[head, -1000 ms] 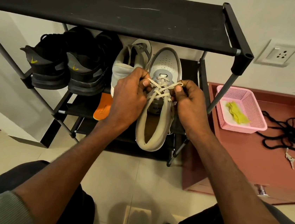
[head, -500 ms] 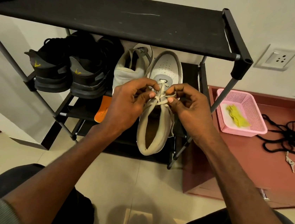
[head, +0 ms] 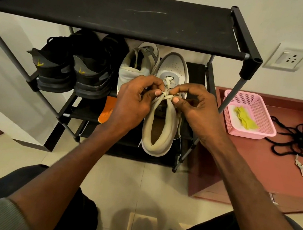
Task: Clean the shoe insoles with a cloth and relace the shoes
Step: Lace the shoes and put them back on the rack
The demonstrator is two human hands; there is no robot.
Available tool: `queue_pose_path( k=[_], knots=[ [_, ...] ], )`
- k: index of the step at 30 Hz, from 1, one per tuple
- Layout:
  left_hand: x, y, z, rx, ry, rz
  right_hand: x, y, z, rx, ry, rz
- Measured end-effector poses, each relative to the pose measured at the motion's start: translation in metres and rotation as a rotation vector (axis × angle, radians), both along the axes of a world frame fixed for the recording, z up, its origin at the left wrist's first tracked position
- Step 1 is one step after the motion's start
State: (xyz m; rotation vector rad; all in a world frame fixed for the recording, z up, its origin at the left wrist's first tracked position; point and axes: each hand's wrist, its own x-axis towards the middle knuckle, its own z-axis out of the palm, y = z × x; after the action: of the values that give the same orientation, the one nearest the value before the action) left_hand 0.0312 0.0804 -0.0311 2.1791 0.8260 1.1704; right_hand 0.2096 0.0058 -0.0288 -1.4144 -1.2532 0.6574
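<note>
Head view shows both hands, left hand [head: 132, 101] and right hand [head: 197, 108], pinching the cream flat laces [head: 165, 95] of the grey-white leather sneaker [head: 162, 116] on the black shoe rack [head: 120, 15], toe pointing away, heel toward the person.

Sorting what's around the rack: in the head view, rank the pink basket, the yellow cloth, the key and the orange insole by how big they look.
1. pink basket
2. yellow cloth
3. orange insole, though partly hidden, so unsure against the cloth
4. key
</note>
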Motion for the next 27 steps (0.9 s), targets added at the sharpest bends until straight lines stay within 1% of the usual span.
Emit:
queue_pose_path(
  k=[5, 9, 13, 17, 19, 22, 27],
  knots=[
    [0.001, -0.003, 0.005, -0.042, -0.003, 0.023, 0.002, 0.0, 0.002, 0.003, 0.024, -0.015],
    [0.0, -0.006, 0.008, -0.102, -0.053, 0.006, 0.002, 0.002, -0.002, -0.003, -0.047, -0.011],
    [-0.002, -0.004, 0.006, -0.127, -0.043, -0.025, -0.002, 0.006, -0.005, 0.0, -0.095, -0.063],
    [-0.002, -0.003, 0.008, -0.162, 0.006, -0.063, -0.005, 0.007, -0.005, 0.026, 0.037, -0.114],
    [0.001, -0.005, 0.01, -0.157, 0.022, -0.047, -0.008, 0.005, -0.002, 0.049, 0.082, -0.135],
    [0.005, -0.007, 0.009, -0.165, 0.006, -0.018, -0.009, 0.004, 0.002, 0.076, 0.084, -0.121],
    [0.009, -0.006, 0.003, -0.101, -0.013, 0.077, -0.004, 0.002, -0.003, 0.013, 0.006, -0.052]
  ],
)
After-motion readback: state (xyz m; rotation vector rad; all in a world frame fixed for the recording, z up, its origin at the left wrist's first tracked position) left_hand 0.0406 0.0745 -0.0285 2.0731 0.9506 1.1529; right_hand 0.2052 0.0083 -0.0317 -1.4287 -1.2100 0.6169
